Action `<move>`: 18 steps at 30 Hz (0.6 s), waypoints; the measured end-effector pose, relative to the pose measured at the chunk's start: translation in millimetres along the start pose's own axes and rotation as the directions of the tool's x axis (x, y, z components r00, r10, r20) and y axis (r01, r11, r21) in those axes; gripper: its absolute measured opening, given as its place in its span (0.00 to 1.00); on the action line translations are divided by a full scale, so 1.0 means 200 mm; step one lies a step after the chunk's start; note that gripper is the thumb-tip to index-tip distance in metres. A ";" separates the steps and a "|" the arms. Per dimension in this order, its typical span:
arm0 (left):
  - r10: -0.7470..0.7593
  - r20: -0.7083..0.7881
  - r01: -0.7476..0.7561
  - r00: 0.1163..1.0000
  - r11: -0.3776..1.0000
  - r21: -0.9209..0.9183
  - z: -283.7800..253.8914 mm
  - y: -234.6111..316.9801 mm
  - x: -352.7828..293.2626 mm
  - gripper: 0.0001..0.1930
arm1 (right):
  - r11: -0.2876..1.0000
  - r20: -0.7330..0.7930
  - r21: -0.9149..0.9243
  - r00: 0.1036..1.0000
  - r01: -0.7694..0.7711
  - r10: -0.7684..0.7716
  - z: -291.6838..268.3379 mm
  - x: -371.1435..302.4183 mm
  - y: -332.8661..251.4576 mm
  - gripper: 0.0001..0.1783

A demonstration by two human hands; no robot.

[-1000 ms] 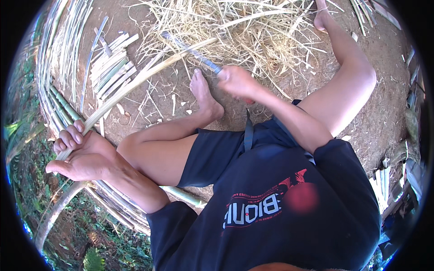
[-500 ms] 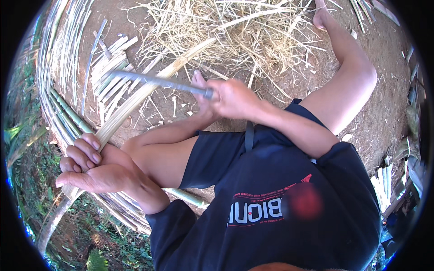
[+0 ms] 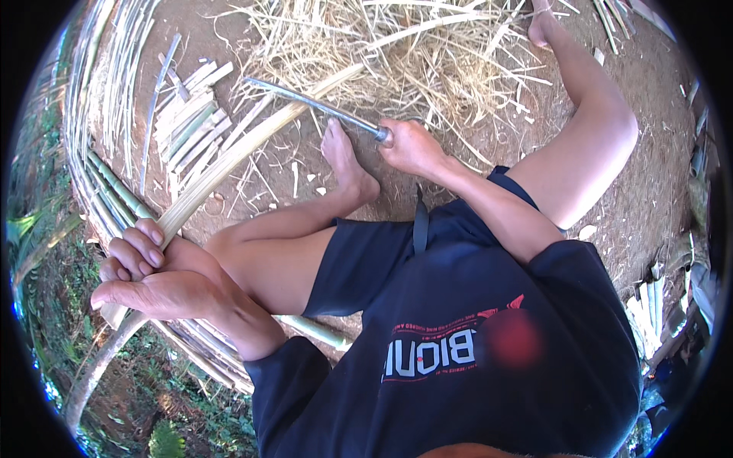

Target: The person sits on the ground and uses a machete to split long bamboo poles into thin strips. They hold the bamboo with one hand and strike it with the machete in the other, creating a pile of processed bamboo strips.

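Gripping the near end of a long pale bamboo strip, my left hand is curled shut around it beside my bent knee, and the strip runs away from that hand up and to the right across the dirt ground toward the straw pile. My right hand is closed on the handle of a long knife, whose blade points up-left and crosses over the strip's far part, so the right hand is nearer that stretch. Split bamboo pieces lie just left of the strip.

Knife across bamboo strip, shavings behind
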State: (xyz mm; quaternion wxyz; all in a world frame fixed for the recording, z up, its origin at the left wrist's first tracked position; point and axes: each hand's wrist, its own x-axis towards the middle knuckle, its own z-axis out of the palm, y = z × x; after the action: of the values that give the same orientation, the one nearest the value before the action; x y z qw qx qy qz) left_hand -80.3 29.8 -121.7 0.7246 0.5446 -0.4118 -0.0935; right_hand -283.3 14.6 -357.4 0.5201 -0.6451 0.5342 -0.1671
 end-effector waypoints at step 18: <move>0.020 0.012 -0.020 1.000 1.000 -0.012 0.01 0.01 -0.01 0.26 | 0.968 0.032 -0.050 0.969 0.248 -0.246 -0.03 -0.18 -0.10 0.06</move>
State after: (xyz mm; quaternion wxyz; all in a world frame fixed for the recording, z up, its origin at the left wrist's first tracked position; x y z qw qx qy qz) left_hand -83.8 30.1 -121.6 0.7262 0.5356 -0.4211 -0.0919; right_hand -289.7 40.3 -325.4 0.4847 -0.7224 0.4472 -0.2079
